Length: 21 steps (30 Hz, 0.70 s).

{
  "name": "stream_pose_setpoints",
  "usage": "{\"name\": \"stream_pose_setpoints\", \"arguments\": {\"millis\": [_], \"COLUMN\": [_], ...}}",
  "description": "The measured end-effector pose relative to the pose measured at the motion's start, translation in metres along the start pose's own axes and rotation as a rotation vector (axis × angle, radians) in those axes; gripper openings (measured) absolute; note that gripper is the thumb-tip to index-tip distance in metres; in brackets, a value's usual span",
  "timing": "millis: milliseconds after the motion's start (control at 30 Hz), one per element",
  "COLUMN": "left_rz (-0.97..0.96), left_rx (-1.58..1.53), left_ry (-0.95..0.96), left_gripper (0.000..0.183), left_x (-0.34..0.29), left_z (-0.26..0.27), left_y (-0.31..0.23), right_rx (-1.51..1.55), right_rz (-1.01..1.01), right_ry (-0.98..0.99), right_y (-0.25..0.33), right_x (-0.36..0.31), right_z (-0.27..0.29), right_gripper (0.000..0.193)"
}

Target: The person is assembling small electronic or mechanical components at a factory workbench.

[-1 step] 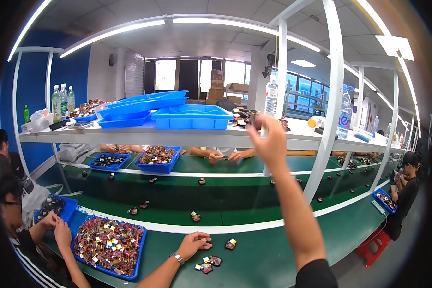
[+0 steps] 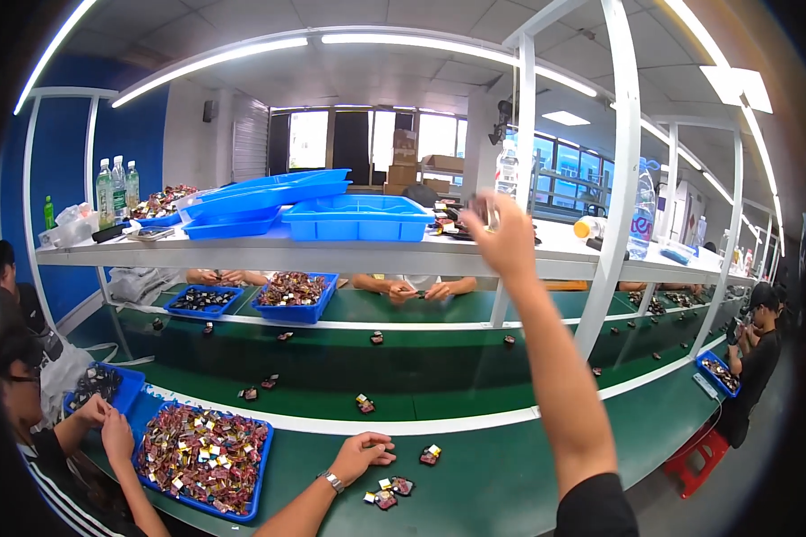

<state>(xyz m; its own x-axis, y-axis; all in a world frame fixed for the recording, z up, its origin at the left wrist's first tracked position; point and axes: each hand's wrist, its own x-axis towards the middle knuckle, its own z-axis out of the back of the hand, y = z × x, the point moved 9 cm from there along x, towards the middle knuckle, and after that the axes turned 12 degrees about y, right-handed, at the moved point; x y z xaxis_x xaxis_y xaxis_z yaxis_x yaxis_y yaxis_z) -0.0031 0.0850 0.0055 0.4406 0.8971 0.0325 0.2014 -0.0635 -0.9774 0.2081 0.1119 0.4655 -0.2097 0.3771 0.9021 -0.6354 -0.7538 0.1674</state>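
My right hand (image 2: pixel 507 234) is raised over the white shelf (image 2: pixel 367 255), its thumb and fingers closed around a small dark part (image 2: pixel 484 211), blurred and partly hidden. Behind the fingertips a heap of dark and reddish parts (image 2: pixel 448 217) lies on the shelf. On the green tabletop (image 2: pixel 510 474) rests my left hand (image 2: pixel 363 455), wearing a metal watch, its fingers curled together; what they hold, if anything, is hidden. Just right of it sits a small circuit-board piece with a yellow-white patch (image 2: pixel 430 455). Several similar pieces (image 2: pixel 388 492) lie nearer to me.
A blue tray (image 2: pixel 264 465) heaped with reddish parts stands left of my left forearm. Beyond it a co-worker's hands (image 2: pixel 107 430) work beside a blue tray of black parts (image 2: pixel 130 387). Loose pieces (image 2: pixel 364 404) dot the green belt. White posts (image 2: pixel 611 179) and blue trays (image 2: pixel 358 219) line the shelf.
My right hand has risen slightly, carrying the small dark part with it. My left hand stays where it was.
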Motion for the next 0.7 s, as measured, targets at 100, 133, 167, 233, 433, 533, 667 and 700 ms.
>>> {"name": "stream_pose_setpoints", "arguments": {"millis": [100, 133, 167, 233, 433, 533, 667, 700], "left_rz": [0.004, 0.003, 0.004, 0.003, -0.081, -0.101, -0.06, -0.054], "left_rx": [0.024, 0.016, 0.006, 0.035, -0.019, -0.006, 0.021, 0.041], "left_ry": [0.016, 0.008, -0.007, 0.02, -0.037, -0.08, -0.108, -0.1], "left_gripper": [0.025, 0.026, 0.026, 0.025, 0.02, 0.018, 0.017, 0.017], "left_x": [0.0, -0.002, -0.003, -0.002, 0.0, 0.007, -0.003, -0.003], "left_z": [0.0, 0.003, 0.006, 0.006, 0.005, 0.005, 0.013, 0.013], "left_y": [0.002, 0.006, 0.008, 0.012, -0.002, -0.012, -0.005, -0.006], "right_rx": [-0.265, -0.157, -0.051, 0.006, 0.252, 0.257, 0.222, 0.164], "right_rz": [-0.008, 0.053, 0.092, 0.164, -0.35, -0.563, -0.59, -0.499], "right_ry": [-0.117, -0.199, -0.218, -0.237, 0.363, 0.651, 0.855, 0.875], "right_y": [-0.016, 0.004, 0.02, 0.035, -0.044, -0.077, -0.036, -0.029], "right_x": [0.045, 0.037, 0.021, -0.036, -0.278, -0.371, -0.378, -0.374], "right_z": [0.025, 0.033, 0.038, 0.036, -0.093, -0.124, -0.154, -0.159], "right_gripper": [0.048, 0.039, 0.033, 0.022, 0.022, 0.035, 0.06, 0.062]}}
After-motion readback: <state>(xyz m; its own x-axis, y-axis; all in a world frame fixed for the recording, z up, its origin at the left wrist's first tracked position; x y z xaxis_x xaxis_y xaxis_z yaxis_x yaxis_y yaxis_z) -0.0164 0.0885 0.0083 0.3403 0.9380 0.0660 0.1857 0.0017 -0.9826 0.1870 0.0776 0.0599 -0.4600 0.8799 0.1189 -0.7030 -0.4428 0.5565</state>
